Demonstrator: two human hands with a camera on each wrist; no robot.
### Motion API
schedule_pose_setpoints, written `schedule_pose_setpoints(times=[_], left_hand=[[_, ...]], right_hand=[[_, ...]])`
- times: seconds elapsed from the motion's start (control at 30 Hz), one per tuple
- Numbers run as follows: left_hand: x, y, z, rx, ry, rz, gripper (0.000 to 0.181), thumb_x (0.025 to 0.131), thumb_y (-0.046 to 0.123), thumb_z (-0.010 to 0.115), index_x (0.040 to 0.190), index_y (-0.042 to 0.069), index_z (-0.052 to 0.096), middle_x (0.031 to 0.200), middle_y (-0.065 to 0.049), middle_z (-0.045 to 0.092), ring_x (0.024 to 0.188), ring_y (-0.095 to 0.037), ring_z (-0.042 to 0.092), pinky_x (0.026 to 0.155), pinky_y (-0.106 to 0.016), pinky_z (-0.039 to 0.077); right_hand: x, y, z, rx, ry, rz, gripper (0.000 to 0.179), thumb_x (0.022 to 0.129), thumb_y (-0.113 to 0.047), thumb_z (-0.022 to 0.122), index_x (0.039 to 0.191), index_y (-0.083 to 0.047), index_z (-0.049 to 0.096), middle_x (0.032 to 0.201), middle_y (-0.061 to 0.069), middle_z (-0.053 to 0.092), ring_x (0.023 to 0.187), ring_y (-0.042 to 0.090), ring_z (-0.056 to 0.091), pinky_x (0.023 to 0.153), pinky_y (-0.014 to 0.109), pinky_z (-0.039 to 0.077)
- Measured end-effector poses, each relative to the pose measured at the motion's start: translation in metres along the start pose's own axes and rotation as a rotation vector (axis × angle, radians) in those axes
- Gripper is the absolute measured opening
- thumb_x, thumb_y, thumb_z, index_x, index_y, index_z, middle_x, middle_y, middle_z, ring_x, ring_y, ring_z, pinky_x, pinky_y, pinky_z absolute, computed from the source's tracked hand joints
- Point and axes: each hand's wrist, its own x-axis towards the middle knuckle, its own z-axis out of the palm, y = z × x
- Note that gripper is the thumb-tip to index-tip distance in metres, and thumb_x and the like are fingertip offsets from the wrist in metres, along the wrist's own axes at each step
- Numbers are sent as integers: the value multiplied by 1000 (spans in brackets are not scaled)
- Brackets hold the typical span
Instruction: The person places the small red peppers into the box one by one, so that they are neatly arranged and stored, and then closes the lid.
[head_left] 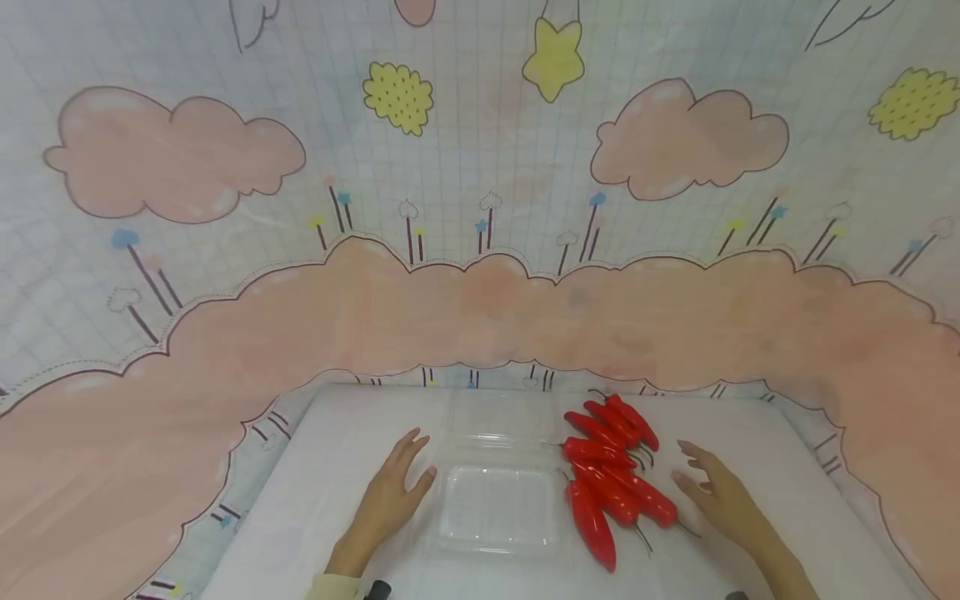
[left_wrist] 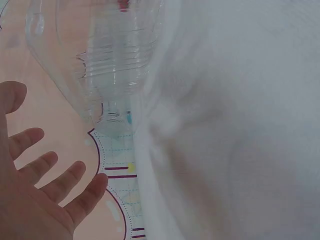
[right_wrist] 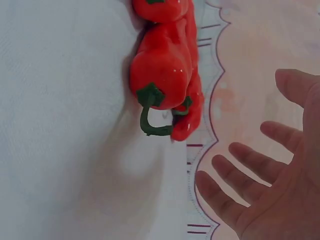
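A clear plastic clamshell box (head_left: 498,507) lies with its lid folded back on the white table, in the middle of the head view. Just to its left is my left hand (head_left: 392,498), fingers spread and holding nothing; the left wrist view shows this hand (left_wrist: 50,185) apart from the clear box (left_wrist: 112,60). Several red chili peppers (head_left: 592,525) with thin stems lie in a loose pile right of the box. My right hand (head_left: 716,498) hovers to the right of that pile with relaxed fingers. Green stems show on the peppers (right_wrist: 161,65) in the right wrist view.
The white table (head_left: 300,483) runs out to both sides of the hands. A printed cloth (head_left: 480,317) with clouds and stars hangs behind it and shows along its side edges. A dark strap end (head_left: 378,590) sits by the left wrist.
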Motion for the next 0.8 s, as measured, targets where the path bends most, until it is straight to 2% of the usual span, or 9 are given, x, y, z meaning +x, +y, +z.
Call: schedule_pose_setpoints(times=[0.23, 0.47, 0.67, 0.8], left_hand=[[-5, -5, 6, -16, 6, 4, 50, 96, 34, 61, 142, 17, 51, 156, -4, 39, 134, -37, 50, 106, -58, 46], [-11, -10, 9, -68, -15, 8, 45, 96, 32, 62, 138, 17, 55, 156, -3, 40, 136, -37, 48, 107, -59, 43], [-15, -13, 10, -111, -40, -11, 44, 95, 30, 63, 137, 18, 57, 156, -1, 41, 134, -37, 50, 107, -59, 44], [-18, -15, 12, -115, -52, -11, 43, 94, 28, 64, 136, 19, 58, 155, 0, 42, 135, -36, 50, 108, -58, 44]], right_hand=[[2, 2, 9, 59, -36, 28, 78, 95, -58, 51, 152, -10, 30, 147, 24, 45, 128, 44, 49, 91, 53, 57], [2, 0, 21, 72, -86, 94, 70, 93, -45, 62, 149, -11, 36, 140, 21, 53, 120, 39, 56, 83, 47, 60], [-1, -5, 24, 96, -135, 129, 82, 85, -60, 64, 146, -11, 41, 137, 18, 55, 112, 30, 60, 81, 44, 61], [-1, -4, 27, 83, -148, 106, 81, 81, -59, 68, 142, -9, 46, 132, 16, 59, 107, 24, 62, 81, 43, 61]])
